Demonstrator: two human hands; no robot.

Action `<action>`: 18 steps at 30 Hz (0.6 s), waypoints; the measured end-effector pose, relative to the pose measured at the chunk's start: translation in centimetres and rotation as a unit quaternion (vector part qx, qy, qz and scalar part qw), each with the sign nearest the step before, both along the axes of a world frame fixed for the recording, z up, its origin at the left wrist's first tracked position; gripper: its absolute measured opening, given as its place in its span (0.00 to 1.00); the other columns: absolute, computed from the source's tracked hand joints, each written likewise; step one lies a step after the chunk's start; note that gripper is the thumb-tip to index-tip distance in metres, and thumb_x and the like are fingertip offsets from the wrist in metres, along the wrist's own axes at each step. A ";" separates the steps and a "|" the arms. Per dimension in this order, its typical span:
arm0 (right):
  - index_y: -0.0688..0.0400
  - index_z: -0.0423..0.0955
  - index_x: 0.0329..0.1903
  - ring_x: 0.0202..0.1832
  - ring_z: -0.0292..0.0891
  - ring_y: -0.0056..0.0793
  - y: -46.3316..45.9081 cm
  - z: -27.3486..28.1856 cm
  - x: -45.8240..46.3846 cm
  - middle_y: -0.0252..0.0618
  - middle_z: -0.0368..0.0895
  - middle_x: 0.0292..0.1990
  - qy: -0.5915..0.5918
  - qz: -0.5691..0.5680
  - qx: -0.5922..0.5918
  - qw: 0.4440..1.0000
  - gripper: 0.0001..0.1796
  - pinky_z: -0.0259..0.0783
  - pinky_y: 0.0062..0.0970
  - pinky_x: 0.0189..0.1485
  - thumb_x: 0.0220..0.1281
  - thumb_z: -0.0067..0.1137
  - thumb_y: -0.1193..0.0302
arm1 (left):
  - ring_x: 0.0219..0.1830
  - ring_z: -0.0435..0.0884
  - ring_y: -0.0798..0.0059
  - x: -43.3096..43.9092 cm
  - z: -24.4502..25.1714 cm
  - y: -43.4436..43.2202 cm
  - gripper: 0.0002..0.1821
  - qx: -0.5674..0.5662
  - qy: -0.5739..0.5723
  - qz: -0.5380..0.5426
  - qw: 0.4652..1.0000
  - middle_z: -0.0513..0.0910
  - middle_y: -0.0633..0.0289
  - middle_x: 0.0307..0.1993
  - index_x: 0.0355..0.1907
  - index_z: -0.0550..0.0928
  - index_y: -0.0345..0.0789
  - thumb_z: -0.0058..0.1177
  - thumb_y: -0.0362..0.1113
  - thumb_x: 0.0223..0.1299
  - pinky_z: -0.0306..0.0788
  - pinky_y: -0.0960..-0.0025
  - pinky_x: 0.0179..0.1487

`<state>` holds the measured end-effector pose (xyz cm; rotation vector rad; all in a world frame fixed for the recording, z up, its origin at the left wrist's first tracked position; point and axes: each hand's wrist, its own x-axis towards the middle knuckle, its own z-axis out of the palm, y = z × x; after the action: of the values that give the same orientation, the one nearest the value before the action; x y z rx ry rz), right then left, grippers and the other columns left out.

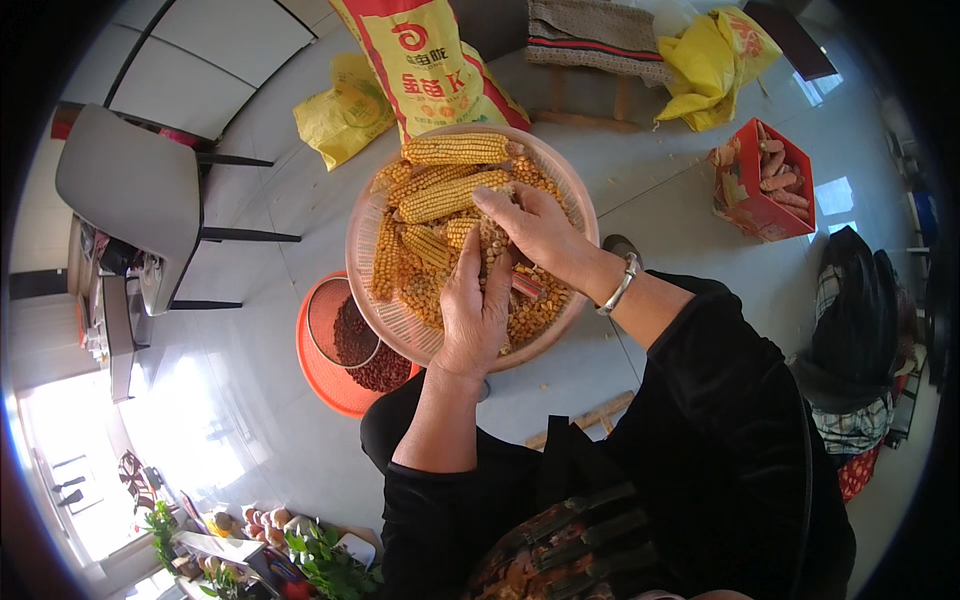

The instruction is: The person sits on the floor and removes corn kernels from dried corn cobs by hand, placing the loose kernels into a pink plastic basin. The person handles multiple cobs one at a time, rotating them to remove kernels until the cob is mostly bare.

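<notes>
A pink plastic basket [361, 247] sits in front of me, holding dried corn ears [452, 196] and loose yellow kernels [424, 296]. Over its middle, both hands grip one partly shelled corn ear [493, 238]. My left hand [476, 304] holds its lower part between thumb and fingers. My right hand [544, 232], with a silver bracelet on the wrist, has its thumb at the upper end; some of its fingers are hidden behind the ear. A small red-and-grey object [526, 285] lies on the kernels beside the left fingertips.
An orange basket [309, 367] with dark red beans or kernels stands at lower left of the pink one. A printed grain sack [427, 67] is behind. A red box [750, 199] of bare cobs stands right, a grey chair [135, 180] left, and a wooden stool [589, 120] at the back.
</notes>
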<state>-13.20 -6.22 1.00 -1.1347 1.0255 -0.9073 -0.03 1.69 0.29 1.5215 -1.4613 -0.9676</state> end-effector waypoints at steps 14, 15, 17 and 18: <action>0.68 0.73 0.33 0.26 0.72 0.23 0.7 -0.9 0.3 0.40 0.78 0.25 0.029 -0.077 0.013 0.997 0.24 0.69 0.30 0.30 0.70 0.56 0.56 | 0.36 0.81 0.70 -0.9 0.3 0.3 0.17 -0.016 0.033 0.087 0.996 0.83 0.52 0.35 0.52 0.78 0.25 0.43 0.37 0.77 0.75 0.69 0.43; 0.68 0.73 0.33 0.25 0.71 0.22 0.8 -0.8 0.3 0.39 0.77 0.24 0.025 -0.082 0.016 0.996 0.23 0.68 0.29 0.28 0.70 0.56 0.56 | 0.35 0.79 0.73 -0.9 0.2 0.2 0.17 -0.003 0.084 0.116 0.990 0.83 0.54 0.34 0.51 0.79 0.25 0.42 0.38 0.78 0.75 0.70 0.43; 0.67 0.72 0.33 0.23 0.67 0.19 0.9 -0.7 0.3 0.36 0.75 0.23 -0.005 -0.096 0.009 0.995 0.23 0.65 0.26 0.26 0.70 0.56 0.56 | 0.36 0.77 0.76 -0.3 0.0 0.0 0.17 0.017 0.042 0.102 0.994 0.82 0.58 0.34 0.49 0.80 0.27 0.42 0.39 0.78 0.74 0.72 0.44; 0.65 0.71 0.33 0.25 0.68 0.18 0.9 -0.5 0.3 0.34 0.74 0.24 0.004 -0.083 0.021 0.996 0.24 0.66 0.25 0.28 0.70 0.56 0.53 | 0.37 0.76 0.78 0.0 -0.1 0.0 0.18 0.027 0.022 0.096 0.995 0.82 0.60 0.35 0.48 0.80 0.28 0.42 0.40 0.78 0.73 0.73 0.45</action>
<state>-12.92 -5.35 0.46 -1.0297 1.1528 -1.0074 -0.04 1.65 0.19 1.6360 -1.2422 -0.9245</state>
